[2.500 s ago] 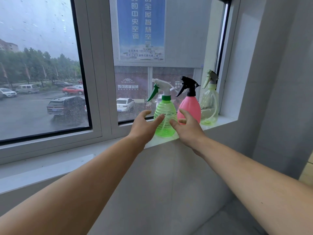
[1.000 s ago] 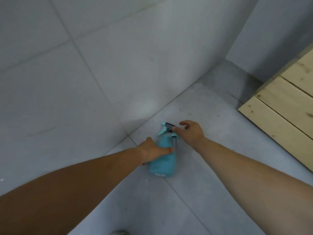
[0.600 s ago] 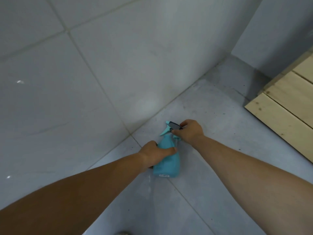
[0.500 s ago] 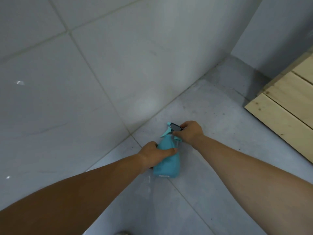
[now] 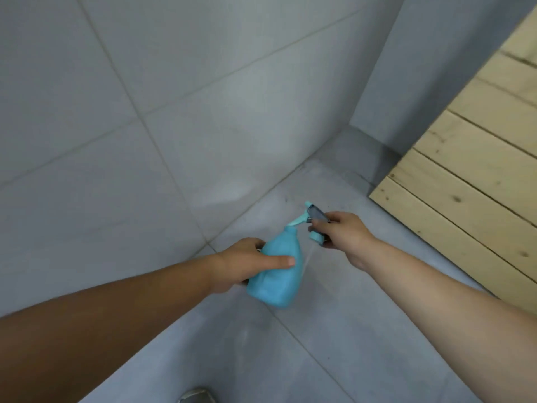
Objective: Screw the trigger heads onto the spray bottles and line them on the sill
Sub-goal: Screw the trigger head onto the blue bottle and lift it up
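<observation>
Grey tiled floor [image 5: 363, 330] meeting a pale tiled wall [image 5: 180, 112], seen from above; a slatted wooden panel [image 5: 470, 181] stands to the right of the blue spray bottle [image 5: 279, 274], which I take as the landmark throughout.

The bottle is lifted clear of the floor and tilted, its neck pointing up and away toward the wall. My left hand [image 5: 247, 264] grips the bottle's body from the left side: the fingers are wrapped round it, with 1 of them [image 5: 276, 261] laid straight across the front face.

The trigger head [image 5: 315, 221] sits just to the upper right of the bottle's neck, off the neck and apart from it. It is grey on top with a turquoise lever and a turquoise collar. My right hand [image 5: 344, 231] holds it, the fingers closed round its body. A thin clear dip tube [image 5: 305, 258] hangs from the head, running down along the bottle's right side.

Below the bottle, at the bottom edge of the view, a small rounded grey object [image 5: 197, 397] is partly cut off; I cannot tell what it is.
</observation>
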A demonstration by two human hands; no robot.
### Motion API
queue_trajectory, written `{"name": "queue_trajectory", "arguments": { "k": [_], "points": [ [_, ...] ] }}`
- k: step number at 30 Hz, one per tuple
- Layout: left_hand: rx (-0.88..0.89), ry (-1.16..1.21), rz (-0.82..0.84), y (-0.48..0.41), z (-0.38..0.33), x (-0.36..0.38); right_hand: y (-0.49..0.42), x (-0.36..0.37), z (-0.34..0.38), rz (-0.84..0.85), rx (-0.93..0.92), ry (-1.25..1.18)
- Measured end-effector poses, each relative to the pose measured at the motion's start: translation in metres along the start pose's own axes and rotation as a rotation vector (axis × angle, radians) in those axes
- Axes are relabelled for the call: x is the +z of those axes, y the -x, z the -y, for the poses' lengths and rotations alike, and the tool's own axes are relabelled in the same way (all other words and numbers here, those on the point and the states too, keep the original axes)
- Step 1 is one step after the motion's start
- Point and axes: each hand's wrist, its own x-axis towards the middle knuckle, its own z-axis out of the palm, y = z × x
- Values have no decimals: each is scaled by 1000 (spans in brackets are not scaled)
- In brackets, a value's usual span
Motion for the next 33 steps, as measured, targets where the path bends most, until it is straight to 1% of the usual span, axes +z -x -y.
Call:
{"name": "queue_trajectory", "arguments": {
  "k": [3,8,12,15,18,23,28,31,33],
  "points": [
    [74,-55,17,38,-25,7,39,-39,25,-16,-48,-35],
    [188,-56,-17,107,-60,33,116,-98,67,-72,-164,-95],
    [264,-117,28,161,-86,57,182,-135,99,-137,-300,-172],
    [315,-140,23,193,-101,73,227,-156,120,-181,-412,-212],
    [347,-180,37,217,-106,90,268,-176,135,-270,-527,-322],
    [348,-187,49,241,-98,113,304,-202,136,-392,-580,-511],
    [353,-177,11,252,-94,134,322,-198,129,-368,-585,-543],
    [369,-188,15,254,-94,144,325,-187,120,-321,-575,-472],
    [380,-203,29,254,-95,146,323,-178,113,-246,-543,-402]
  ]
}}
